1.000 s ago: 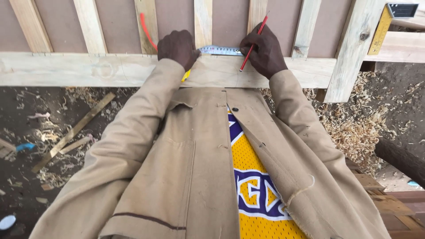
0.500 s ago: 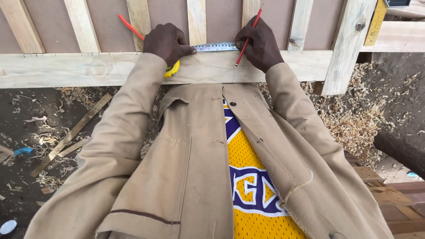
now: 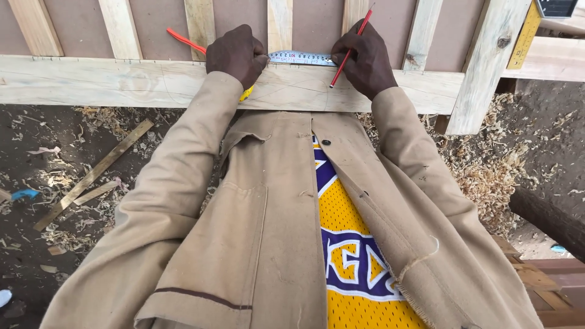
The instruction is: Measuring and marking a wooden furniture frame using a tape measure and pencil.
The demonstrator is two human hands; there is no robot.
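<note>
- While the left hand (image 3: 237,53) closes over a yellow tape measure (image 3: 246,93), its blade (image 3: 301,58) lies flat along the wooden rail (image 3: 122,82).
- Fingers of the right hand (image 3: 365,61) pinch a red pencil (image 3: 348,50), tip touching the rail just below the blade.
- Both arms reach forward in tan sleeves.
- Another red pencil (image 3: 186,41) lies beside the left hand.
- Wood shavings (image 3: 487,176) cover the dirt floor beneath.
</note>
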